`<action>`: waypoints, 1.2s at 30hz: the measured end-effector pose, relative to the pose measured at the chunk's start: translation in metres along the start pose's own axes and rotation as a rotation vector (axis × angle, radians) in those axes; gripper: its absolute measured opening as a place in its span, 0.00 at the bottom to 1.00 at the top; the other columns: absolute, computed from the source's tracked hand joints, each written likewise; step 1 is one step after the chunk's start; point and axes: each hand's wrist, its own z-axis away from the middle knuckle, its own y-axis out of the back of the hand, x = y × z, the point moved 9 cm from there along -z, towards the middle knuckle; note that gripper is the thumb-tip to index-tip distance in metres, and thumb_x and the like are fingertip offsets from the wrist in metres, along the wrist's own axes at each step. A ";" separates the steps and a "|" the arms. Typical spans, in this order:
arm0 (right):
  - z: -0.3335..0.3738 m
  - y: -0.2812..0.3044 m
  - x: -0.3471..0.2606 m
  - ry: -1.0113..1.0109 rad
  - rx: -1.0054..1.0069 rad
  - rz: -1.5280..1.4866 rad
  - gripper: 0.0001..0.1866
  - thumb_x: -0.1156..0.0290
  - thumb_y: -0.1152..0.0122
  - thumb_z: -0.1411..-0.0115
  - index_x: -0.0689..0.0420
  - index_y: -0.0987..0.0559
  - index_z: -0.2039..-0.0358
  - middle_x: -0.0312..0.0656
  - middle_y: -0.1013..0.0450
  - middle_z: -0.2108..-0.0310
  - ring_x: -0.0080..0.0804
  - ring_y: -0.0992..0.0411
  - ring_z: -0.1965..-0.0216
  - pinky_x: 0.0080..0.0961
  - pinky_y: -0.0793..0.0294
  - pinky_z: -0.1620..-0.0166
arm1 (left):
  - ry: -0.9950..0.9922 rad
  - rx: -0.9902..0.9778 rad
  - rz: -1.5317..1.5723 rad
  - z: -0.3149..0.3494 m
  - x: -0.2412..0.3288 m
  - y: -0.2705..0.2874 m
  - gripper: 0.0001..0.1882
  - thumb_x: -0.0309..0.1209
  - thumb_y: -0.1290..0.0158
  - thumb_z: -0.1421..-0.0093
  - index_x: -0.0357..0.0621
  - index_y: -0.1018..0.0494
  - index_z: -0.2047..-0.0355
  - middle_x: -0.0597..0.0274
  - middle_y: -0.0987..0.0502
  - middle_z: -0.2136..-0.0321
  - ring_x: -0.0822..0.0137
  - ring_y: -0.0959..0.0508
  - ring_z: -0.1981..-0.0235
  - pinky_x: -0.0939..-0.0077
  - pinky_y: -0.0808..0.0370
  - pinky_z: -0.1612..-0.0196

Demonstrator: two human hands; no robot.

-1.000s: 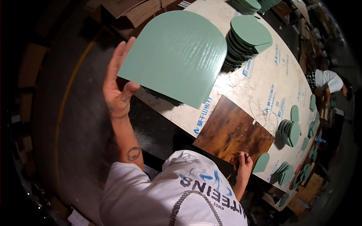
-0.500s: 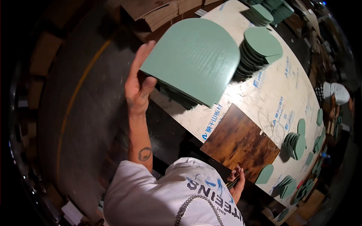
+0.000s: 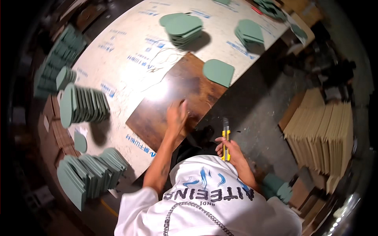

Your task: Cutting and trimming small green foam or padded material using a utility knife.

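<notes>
My left hand (image 3: 176, 116) is over the brown wood-grain board (image 3: 173, 92) that lies on the white table. Its fingers are extended and it holds nothing; whether it touches the board I cannot tell. Close to my body, off the table's near edge, my right hand (image 3: 233, 151) is closed round a yellow and grey utility knife (image 3: 225, 143), its tip pointing away from me. A single green round-topped panel (image 3: 219, 72) rests at the board's far right corner.
Stacks of green panels (image 3: 183, 29) stand at the far side, at the far right (image 3: 249, 32), and along the left (image 3: 84, 104). A fanned pile (image 3: 92, 173) sits at the near left. Bundled brown sheets (image 3: 321, 137) stand on the right. Loose string (image 3: 160, 59) lies behind the board.
The view has swung to the right. My left hand has left the green panel stack at the left and come over the brown board. The right hand still holds the knife.
</notes>
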 end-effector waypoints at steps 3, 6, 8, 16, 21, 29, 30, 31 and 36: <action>0.014 0.079 0.010 0.119 0.223 -0.233 0.20 0.55 0.44 0.29 0.60 0.22 0.51 0.42 0.23 0.74 0.27 0.25 0.77 0.25 0.24 0.72 | -0.216 -0.213 -0.294 -0.071 -0.001 -0.142 0.23 0.41 0.47 0.33 0.37 0.28 0.45 0.42 0.25 0.46 0.40 0.27 0.46 0.47 0.32 0.45; 0.030 0.136 0.044 0.127 0.331 -0.358 0.20 0.55 0.42 0.30 0.60 0.22 0.52 0.42 0.23 0.74 0.29 0.25 0.77 0.26 0.24 0.73 | -0.136 -0.359 -0.474 -0.113 -0.031 -0.248 0.30 0.48 0.47 0.34 0.40 0.32 0.39 0.42 0.34 0.37 0.38 0.35 0.37 0.33 0.37 0.41; 0.035 0.169 0.072 0.089 0.402 -0.407 0.20 0.55 0.42 0.30 0.60 0.21 0.52 0.43 0.22 0.74 0.29 0.25 0.77 0.27 0.24 0.73 | -0.145 -0.363 -0.627 -0.132 -0.039 -0.295 0.34 0.54 0.49 0.34 0.44 0.34 0.37 0.42 0.39 0.34 0.37 0.43 0.31 0.19 0.46 0.40; 0.037 0.227 0.136 -0.077 0.507 -0.365 0.18 0.55 0.43 0.30 0.57 0.21 0.51 0.40 0.22 0.73 0.26 0.26 0.75 0.23 0.26 0.69 | -0.282 -0.414 -0.612 -0.102 -0.049 -0.309 0.26 0.52 0.50 0.31 0.49 0.28 0.43 0.44 0.37 0.38 0.42 0.45 0.30 0.20 0.54 0.36; 0.007 0.215 0.140 -0.080 0.425 -0.345 0.20 0.53 0.44 0.29 0.57 0.22 0.51 0.41 0.22 0.73 0.26 0.27 0.78 0.24 0.27 0.73 | -0.369 -0.531 -0.615 -0.036 -0.058 -0.249 0.26 0.52 0.51 0.30 0.49 0.29 0.42 0.45 0.38 0.36 0.46 0.45 0.28 0.29 0.58 0.30; -0.004 0.151 0.137 0.063 0.366 -0.190 0.25 0.50 0.52 0.26 0.57 0.28 0.42 0.39 0.23 0.72 0.23 0.29 0.81 0.21 0.29 0.76 | -0.259 -0.613 -0.558 -0.004 -0.064 -0.163 0.32 0.49 0.50 0.31 0.42 0.38 0.35 0.39 0.44 0.32 0.37 0.45 0.29 0.30 0.48 0.32; -0.007 0.144 0.144 0.063 0.386 -0.187 0.25 0.50 0.52 0.26 0.57 0.28 0.42 0.39 0.23 0.72 0.23 0.29 0.81 0.21 0.29 0.76 | -0.113 -0.418 -0.719 -0.008 -0.085 -0.151 0.34 0.49 0.51 0.31 0.40 0.40 0.33 0.34 0.46 0.31 0.34 0.45 0.30 0.25 0.48 0.35; -0.015 0.132 0.142 0.123 0.374 -0.091 0.22 0.52 0.51 0.26 0.57 0.27 0.46 0.38 0.26 0.74 0.22 0.30 0.80 0.21 0.31 0.76 | 0.007 -0.331 -0.794 -0.006 -0.104 -0.142 0.35 0.49 0.51 0.32 0.40 0.41 0.33 0.32 0.47 0.31 0.32 0.45 0.31 0.24 0.47 0.36; -0.049 0.072 0.096 0.464 0.407 0.548 0.30 0.59 0.39 0.32 0.60 0.30 0.34 0.54 0.22 0.54 0.46 0.22 0.55 0.35 0.25 0.49 | -0.074 -0.135 -0.809 -0.006 -0.119 -0.136 0.32 0.46 0.53 0.31 0.40 0.40 0.33 0.30 0.43 0.33 0.32 0.44 0.31 0.30 0.45 0.36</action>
